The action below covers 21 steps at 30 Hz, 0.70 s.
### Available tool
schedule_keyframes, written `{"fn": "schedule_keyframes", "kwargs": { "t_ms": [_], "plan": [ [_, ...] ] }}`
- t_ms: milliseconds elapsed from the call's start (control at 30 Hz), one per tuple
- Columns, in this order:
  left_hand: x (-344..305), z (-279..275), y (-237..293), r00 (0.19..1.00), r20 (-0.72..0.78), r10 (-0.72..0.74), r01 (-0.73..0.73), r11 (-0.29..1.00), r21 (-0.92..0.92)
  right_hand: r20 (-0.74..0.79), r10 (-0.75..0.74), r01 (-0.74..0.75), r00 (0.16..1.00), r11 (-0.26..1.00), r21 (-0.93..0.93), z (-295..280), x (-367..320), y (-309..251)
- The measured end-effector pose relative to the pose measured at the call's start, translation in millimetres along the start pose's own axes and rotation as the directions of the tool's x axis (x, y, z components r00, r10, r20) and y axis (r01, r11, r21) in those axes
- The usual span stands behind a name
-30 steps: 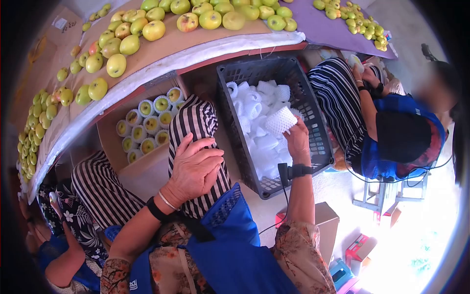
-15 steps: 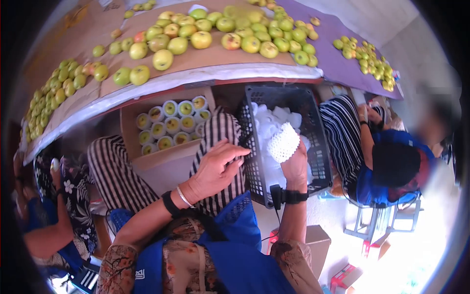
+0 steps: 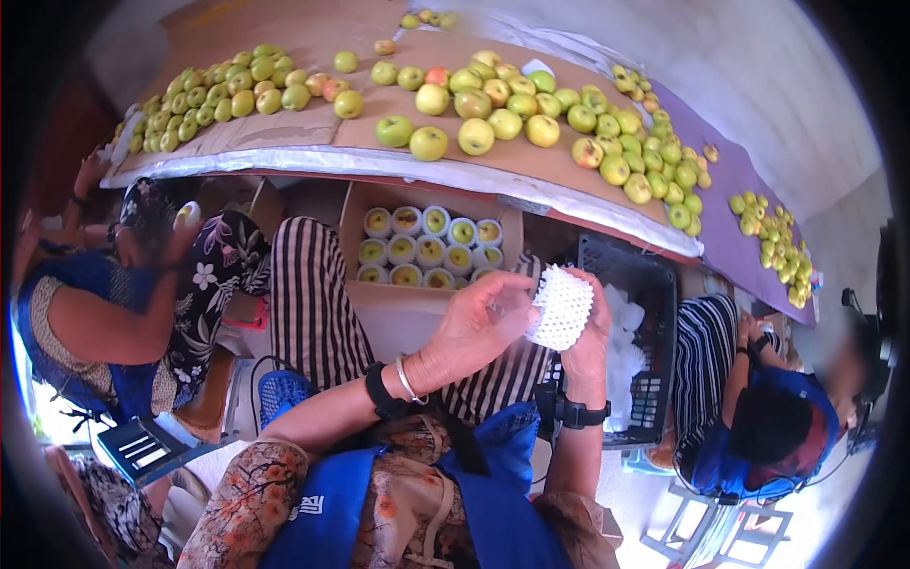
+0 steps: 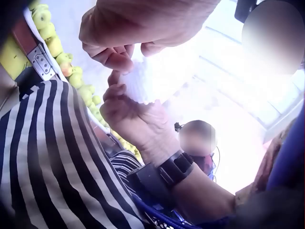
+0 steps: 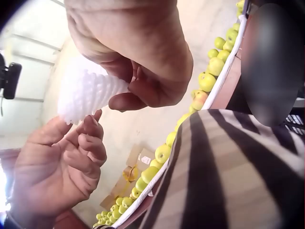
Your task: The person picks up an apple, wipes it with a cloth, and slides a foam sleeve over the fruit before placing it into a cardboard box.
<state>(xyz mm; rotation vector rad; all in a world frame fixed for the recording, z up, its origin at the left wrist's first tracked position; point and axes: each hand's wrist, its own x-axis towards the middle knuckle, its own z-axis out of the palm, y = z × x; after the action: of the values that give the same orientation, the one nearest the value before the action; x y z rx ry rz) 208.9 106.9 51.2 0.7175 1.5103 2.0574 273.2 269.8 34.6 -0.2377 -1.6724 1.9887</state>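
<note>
The right hand [image 3: 588, 327] is gripping a white foam sleeve [image 3: 561, 308] between its fingers; the left hand [image 3: 474, 327], fingers loosely parted, is touching its rim. Beyond the fingers, a carton [image 3: 379, 195] is holding sleeved apples [image 3: 430, 252]; to their right, a black crate [image 3: 661, 313] is standing.

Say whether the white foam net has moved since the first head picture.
Yes: the white foam net has moved left, from over the black crate to its left edge.

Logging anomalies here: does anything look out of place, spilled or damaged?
Possibly: a small white piece, material unclear, sits behind round green-yellow apples on the brown cardboard sheet; its colour stands out against the fruit. Nothing looks spilled.
</note>
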Motion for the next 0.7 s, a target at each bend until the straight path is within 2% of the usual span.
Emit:
{"fn": "schedule_keyframes", "kwargs": {
  "t_ms": [33,200,300,467,500,600,667,700],
  "plan": [
    [0,-2,3,1.000,-0.019,0.000,0.000,1.000,-0.019,0.013,0.013,-0.013,1.000,1.000,0.003,3,2,0],
    [1,-14,8,0.998,-0.063,0.017,-0.009,0.992,0.127,0.082,0.022,-0.019,0.996,0.999,-0.040,18,7,-3],
    [3,-20,7,0.996,-0.080,-0.030,0.038,0.995,0.092,0.110,-0.015,0.027,0.994,0.993,-0.112,31,10,-9],
    [7,-26,-1,0.992,-0.124,0.035,-0.046,0.995,-0.085,0.164,-0.124,0.164,0.979,0.952,-0.259,49,10,-20],
    [8,-27,1,0.991,-0.123,0.053,-0.066,0.992,-0.105,0.152,-0.102,0.135,0.983,0.964,-0.228,50,11,-20],
    [9,-34,10,0.990,-0.042,-0.137,0.113,0.927,-0.357,0.125,-0.023,0.037,0.992,0.994,-0.106,50,12,-15],
    [8,-36,8,0.990,-0.024,-0.138,0.114,0.895,-0.431,0.118,0.037,-0.039,0.992,0.999,0.013,51,12,-11],
    [8,-35,7,0.990,-0.012,-0.139,0.117,0.876,-0.467,0.121,0.008,-0.003,0.993,0.999,-0.042,52,12,-13]
  ]
}}
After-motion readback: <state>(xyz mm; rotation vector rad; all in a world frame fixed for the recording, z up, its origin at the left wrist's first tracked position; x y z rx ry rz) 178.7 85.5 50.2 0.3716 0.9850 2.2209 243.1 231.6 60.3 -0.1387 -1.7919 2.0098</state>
